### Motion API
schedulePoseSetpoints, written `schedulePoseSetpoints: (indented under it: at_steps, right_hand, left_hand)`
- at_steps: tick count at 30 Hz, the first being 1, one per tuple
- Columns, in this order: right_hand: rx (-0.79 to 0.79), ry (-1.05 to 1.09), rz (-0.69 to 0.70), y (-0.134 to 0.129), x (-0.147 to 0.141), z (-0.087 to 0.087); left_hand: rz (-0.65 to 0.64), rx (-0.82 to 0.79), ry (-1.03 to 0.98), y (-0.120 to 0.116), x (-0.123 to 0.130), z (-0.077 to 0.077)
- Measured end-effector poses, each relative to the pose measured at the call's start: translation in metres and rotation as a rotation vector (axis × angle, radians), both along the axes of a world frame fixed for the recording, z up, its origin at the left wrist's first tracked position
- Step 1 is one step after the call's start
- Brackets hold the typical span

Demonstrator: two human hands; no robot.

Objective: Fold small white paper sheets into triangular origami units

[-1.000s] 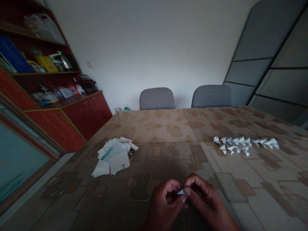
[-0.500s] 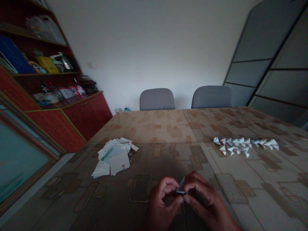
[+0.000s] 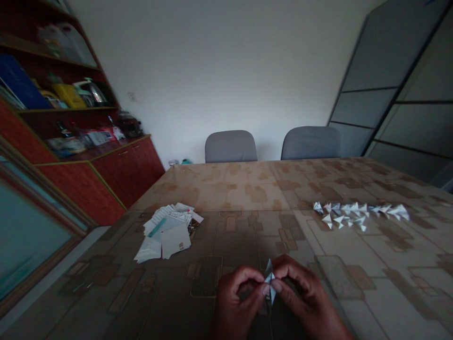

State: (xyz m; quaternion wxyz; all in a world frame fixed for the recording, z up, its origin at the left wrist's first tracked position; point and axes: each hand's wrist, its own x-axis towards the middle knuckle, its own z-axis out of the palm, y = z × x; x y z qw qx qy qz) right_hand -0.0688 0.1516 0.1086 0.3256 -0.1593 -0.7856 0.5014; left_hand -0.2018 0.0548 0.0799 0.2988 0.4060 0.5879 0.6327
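Between my two hands, near the table's front, is a small folded paper piece with pointed ends above and below my fingertips. My left hand pinches its left side between thumb and forefinger. On the other side my right hand pinches it the same way, thumb towards me. Off to the right lie several folded paper pieces with pointed shapes, in two uneven rows. A loose pile of paper cards, mostly white, lies to the left of my hands.
The table has a patterned brown cover. Beyond its far edge stand two grey chairs against a white wall. A reddish wooden cabinet with filled shelves is at the left, and grey panelled doors at the right.
The folded paper has turned between my fingers; it now shows lighter faces and points both up and down. Both hands have shifted only slightly. The pile and rows are unchanged.
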Motion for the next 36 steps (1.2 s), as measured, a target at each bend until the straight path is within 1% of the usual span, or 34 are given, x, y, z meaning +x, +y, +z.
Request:
schedulePoseSetpoints:
  at_steps: [5,8,11,14,17,19,21,23,26,31,33,36]
  right_hand:
    - [-0.060,0.015,0.010,-0.004,-0.001,0.001]
    - [-0.101,0.019,-0.015,-0.003,-0.002,-0.004]
    - [-0.103,0.031,-0.039,-0.002,-0.003,-0.009]
    - [-0.140,0.073,-0.051,-0.002,-0.005,-0.011]
    - [-0.225,0.101,-0.061,-0.002,-0.006,-0.010]
    - [-0.269,0.103,-0.061,-0.003,-0.007,-0.010]
    - [-0.308,0.104,-0.059,-0.003,-0.007,-0.009]
    - [-0.336,0.106,-0.071,-0.004,-0.007,-0.009]
    - [-0.368,0.139,-0.091,-0.006,-0.007,-0.011]
    - [-0.479,0.164,-0.027,-0.003,-0.009,-0.011]
    - [-0.474,0.127,-0.008,0.000,-0.009,-0.010]
    - [-0.411,0.054,-0.030,0.004,-0.008,-0.009]
  left_hand:
    - [0.034,-0.019,-0.061,0.003,0.002,-0.003]
    - [0.054,-0.021,-0.026,0.003,0.002,-0.003]
    - [0.041,-0.015,0.016,0.001,0.002,-0.004]
    - [0.016,-0.012,-0.016,0.001,0.002,-0.005]
    - [-0.023,-0.028,-0.134,0.002,0.002,-0.004]
    - [-0.065,-0.044,-0.203,0.002,0.003,-0.004]
    - [-0.121,-0.077,-0.222,0.003,0.003,-0.004]
    - [-0.162,-0.115,-0.206,0.004,0.002,-0.005]
    - [-0.163,-0.133,-0.171,0.005,0.001,-0.008]
    - [-0.146,-0.103,-0.152,0.004,0.000,-0.009]
    - [-0.148,-0.112,-0.135,0.004,0.001,-0.008]
    - [-0.148,-0.137,-0.100,0.003,0.001,-0.007]
